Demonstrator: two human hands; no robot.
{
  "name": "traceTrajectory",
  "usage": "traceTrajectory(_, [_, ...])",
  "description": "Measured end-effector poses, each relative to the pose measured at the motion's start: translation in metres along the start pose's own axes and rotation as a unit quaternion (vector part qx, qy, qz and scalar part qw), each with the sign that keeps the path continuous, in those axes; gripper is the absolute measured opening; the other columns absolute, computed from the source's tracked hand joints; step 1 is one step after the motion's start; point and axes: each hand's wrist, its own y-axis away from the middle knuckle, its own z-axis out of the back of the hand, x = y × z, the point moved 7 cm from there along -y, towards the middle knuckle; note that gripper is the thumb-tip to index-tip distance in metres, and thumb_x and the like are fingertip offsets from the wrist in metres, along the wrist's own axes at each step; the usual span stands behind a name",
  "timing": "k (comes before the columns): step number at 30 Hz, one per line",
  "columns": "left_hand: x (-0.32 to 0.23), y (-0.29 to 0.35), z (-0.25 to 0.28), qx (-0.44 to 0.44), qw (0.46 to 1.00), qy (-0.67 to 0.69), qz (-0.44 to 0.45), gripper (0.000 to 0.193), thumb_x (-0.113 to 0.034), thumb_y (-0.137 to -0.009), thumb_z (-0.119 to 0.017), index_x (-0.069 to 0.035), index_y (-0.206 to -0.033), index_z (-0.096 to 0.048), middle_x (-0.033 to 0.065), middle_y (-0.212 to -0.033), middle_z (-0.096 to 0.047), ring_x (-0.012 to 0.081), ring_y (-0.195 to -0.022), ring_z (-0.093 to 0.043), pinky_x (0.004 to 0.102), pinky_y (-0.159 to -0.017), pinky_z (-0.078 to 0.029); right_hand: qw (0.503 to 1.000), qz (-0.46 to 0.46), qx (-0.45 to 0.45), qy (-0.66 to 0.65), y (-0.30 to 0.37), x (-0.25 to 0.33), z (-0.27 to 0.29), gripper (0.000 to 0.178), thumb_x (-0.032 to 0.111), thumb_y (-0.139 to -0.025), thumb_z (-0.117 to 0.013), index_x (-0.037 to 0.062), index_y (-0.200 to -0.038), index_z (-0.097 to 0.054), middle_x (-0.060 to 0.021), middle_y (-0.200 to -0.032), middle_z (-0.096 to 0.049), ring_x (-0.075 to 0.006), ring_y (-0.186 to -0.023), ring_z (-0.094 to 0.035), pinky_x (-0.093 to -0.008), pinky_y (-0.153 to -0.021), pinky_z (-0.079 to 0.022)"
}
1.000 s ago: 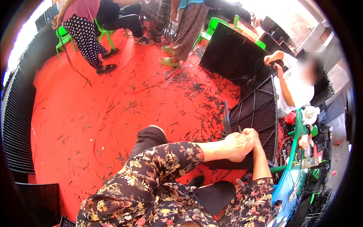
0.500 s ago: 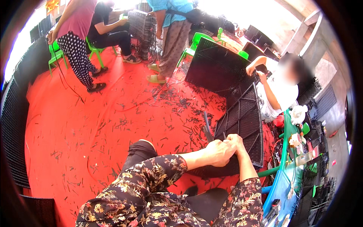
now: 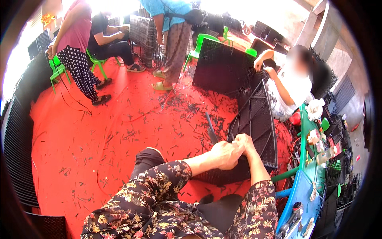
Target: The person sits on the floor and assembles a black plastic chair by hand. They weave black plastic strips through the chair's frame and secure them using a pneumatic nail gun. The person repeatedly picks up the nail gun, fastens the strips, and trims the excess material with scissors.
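Head view: shows a bare left hand [image 3: 227, 155] and a bare right hand [image 3: 244, 143] pressed together just right of centre, beside a black woven panel with crossing bars [image 3: 258, 129]. Seems clenched, on the left, around the lower end of a thin, flat, dark-grey strip [image 3: 211, 132]; looks folded closed on the right too, contents hidden, so cannot tell the hold there. Shows up against a red floor covering [image 3: 79, 139] littered with short dark scraps [image 3: 194, 108]. Looks light, fairly stiff lengthwise, springy across the flat, perhaps slippery, hardly fragile. Best gripped across both flat faces, near the lower end. Runs long and narrow from the left hand up the view, leaning slightly left, free tip pointing toward the scraps
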Motion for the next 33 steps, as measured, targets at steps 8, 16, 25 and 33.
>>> traceTrajectory(8, [-0.001, 0.004, -0.001, -0.014, 1.000, -0.002, -0.019, 0.033, -0.015, -0.075, -0.056, 0.001, -0.098, -0.041, 0.0185, -0.074, -0.060, 0.0367, -0.067, -0.062, 0.0476, -0.059, -0.049, 1.000, -0.002, 0.001, 0.008, 0.008, 0.007, 0.000, 0.024, 0.027, -0.069, -0.070, 0.0036, -0.073, -0.065, -0.0207, -0.076, -0.063, -0.0346, -0.076, -0.063, -0.0416, -0.067, -0.049])
traceTrajectory(16, [-0.002, 0.010, -0.005, -0.020, 1.000, 0.008, -0.011, 0.027, -0.013, -0.073, -0.058, -0.001, -0.092, -0.043, 0.0172, -0.072, -0.059, 0.0348, -0.064, -0.062, 0.0462, -0.057, -0.049, 1.000, 0.017, 0.009, -0.001, 0.008, 0.005, -0.006, 0.025, 0.028, -0.066, -0.068, 0.0039, -0.070, -0.064, -0.0195, -0.070, -0.062, -0.0339, -0.072, -0.063, -0.0402, -0.066, -0.048])
traceTrajectory(25, [-0.002, 0.008, -0.004, -0.039, 0.999, 0.003, -0.020, 0.028, -0.012, -0.072, -0.058, -0.001, -0.092, -0.043, 0.0151, -0.067, -0.059, 0.0339, -0.062, -0.062, 0.0453, -0.057, -0.047, 1.000, 0.006, 0.025, 0.004, 0.001, -0.003, -0.006, 0.025, 0.027, -0.064, -0.071, 0.0043, -0.071, -0.065, -0.0184, -0.071, -0.063, -0.0320, -0.070, -0.063, -0.0392, -0.064, -0.048])
traceTrajectory(33, [-0.005, 0.009, 0.006, -0.078, 0.996, 0.000, -0.039, 0.028, -0.013, -0.070, -0.060, 0.001, -0.089, -0.045, 0.0146, -0.064, -0.058, 0.0319, -0.056, -0.061, 0.0431, -0.052, -0.048, 0.999, 0.043, 0.015, -0.011, 0.002, 0.001, -0.001, 0.022, 0.024, -0.065, -0.071, 0.0031, -0.069, -0.065, -0.0155, -0.065, -0.061, -0.0248, -0.062, -0.062, -0.0353, -0.058, -0.047])
